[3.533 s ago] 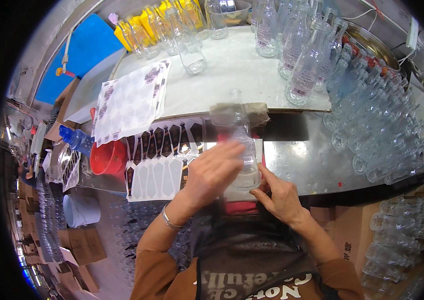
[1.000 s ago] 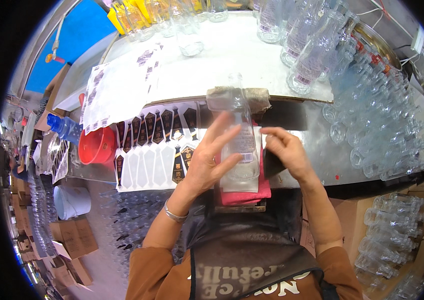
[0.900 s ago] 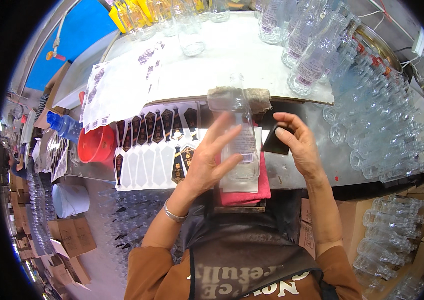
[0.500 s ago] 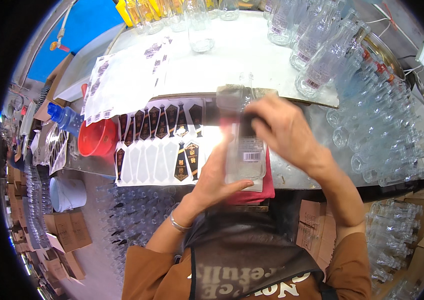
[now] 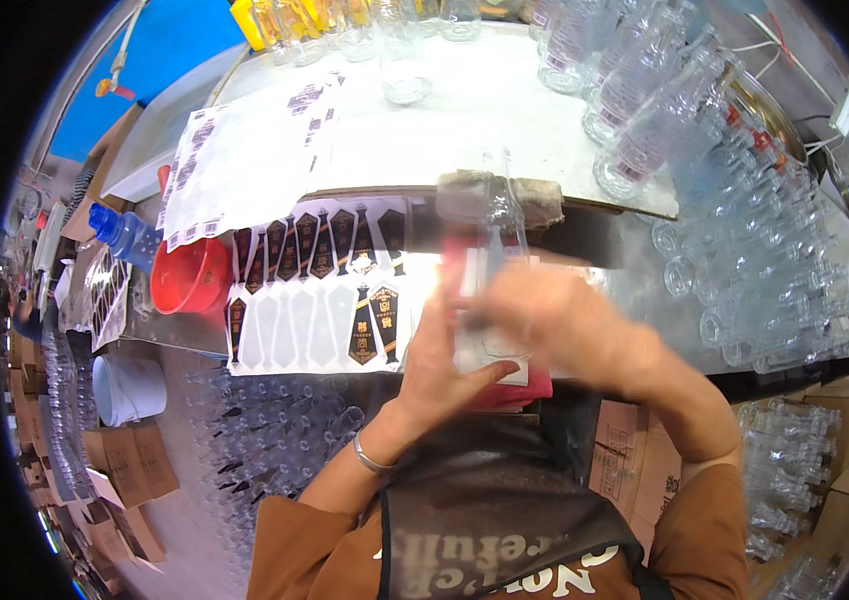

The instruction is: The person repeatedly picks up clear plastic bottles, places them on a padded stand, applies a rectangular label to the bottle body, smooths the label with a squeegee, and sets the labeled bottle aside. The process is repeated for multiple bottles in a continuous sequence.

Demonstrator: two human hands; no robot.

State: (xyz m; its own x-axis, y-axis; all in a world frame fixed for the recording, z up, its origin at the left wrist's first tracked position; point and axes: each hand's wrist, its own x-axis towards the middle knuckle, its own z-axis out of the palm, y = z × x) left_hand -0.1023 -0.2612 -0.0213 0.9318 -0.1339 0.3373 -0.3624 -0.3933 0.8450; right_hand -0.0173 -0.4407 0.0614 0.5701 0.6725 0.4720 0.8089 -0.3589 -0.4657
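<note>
A clear glass bottle [image 5: 504, 218] lies on a red cloth [image 5: 536, 392], its neck over a folded beige cloth [image 5: 542, 202]. My left hand [image 5: 432, 365] is closed around the bottle's left side, thumb across its lower end. Over the bottle's body, my right hand [image 5: 579, 325] is smeared by motion. Its fingers are bent around a small dark item [image 5: 474, 320] whose kind I cannot make out. Much of the bottle's body is hidden by this hand. Left of the bottle lies a sheet of black, tie-shaped labels [image 5: 369, 325], several of its spots bare white.
Printed white label sheets [image 5: 244, 165] lie on the raised white board [image 5: 484, 95]. Glass bottles [image 5: 644, 150] crowd the right side. A red bucket [image 5: 189, 278] and a blue-capped bottle [image 5: 124, 235] stand at left. More bottles [image 5: 279, 430] are below the table edge.
My right hand has moved down along the bottle toward its base, bringing the dark item with it. My left hand stays at the bottle's side.
</note>
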